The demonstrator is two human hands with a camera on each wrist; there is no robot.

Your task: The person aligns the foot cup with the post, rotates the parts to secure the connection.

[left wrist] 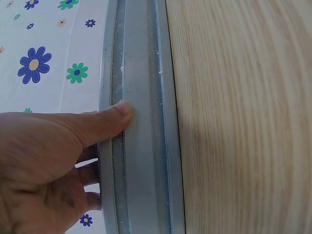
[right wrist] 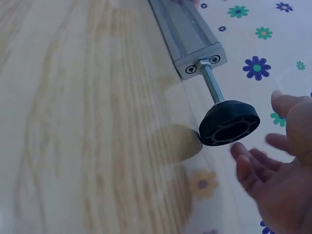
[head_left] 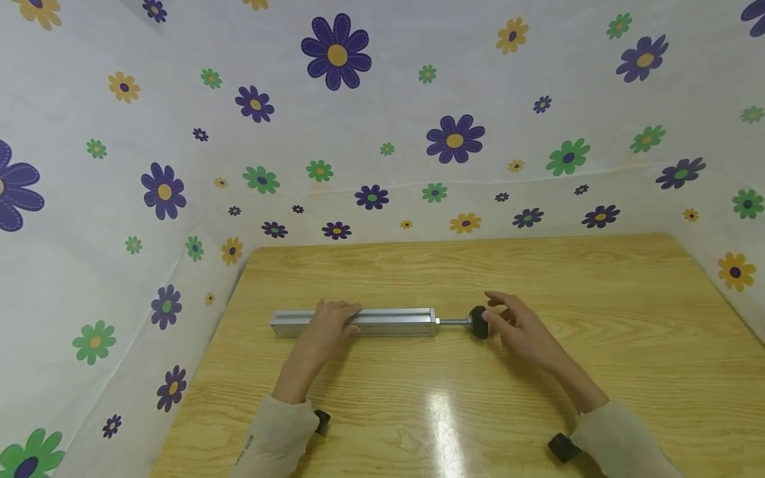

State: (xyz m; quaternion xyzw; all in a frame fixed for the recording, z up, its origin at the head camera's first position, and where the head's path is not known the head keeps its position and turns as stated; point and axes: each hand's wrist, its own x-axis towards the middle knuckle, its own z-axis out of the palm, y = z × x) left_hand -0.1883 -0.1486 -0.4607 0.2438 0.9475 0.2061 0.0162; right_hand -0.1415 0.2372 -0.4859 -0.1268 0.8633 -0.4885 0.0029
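A silver aluminium profile [head_left: 397,324] lies lengthwise across the wooden table. From its right end sticks a threaded rod [head_left: 453,322] with a nut against the end plate, tipped by a round black levelling foot [head_left: 479,322]. My left hand [head_left: 325,328] holds the profile left of its middle. In the left wrist view the thumb presses its grooved face and the other fingers are partly hidden behind it. Beside the foot is my right hand [head_left: 528,335], fingers spread and loosely bent. The right wrist view shows a gap between those fingers and the foot [right wrist: 229,124].
The wood-grain table [head_left: 478,411] has rounded back corners. White flower-printed cloth [head_left: 394,99] hangs behind it and at both sides. A dark block sits at each sleeve cuff, and light glares off the table's front.
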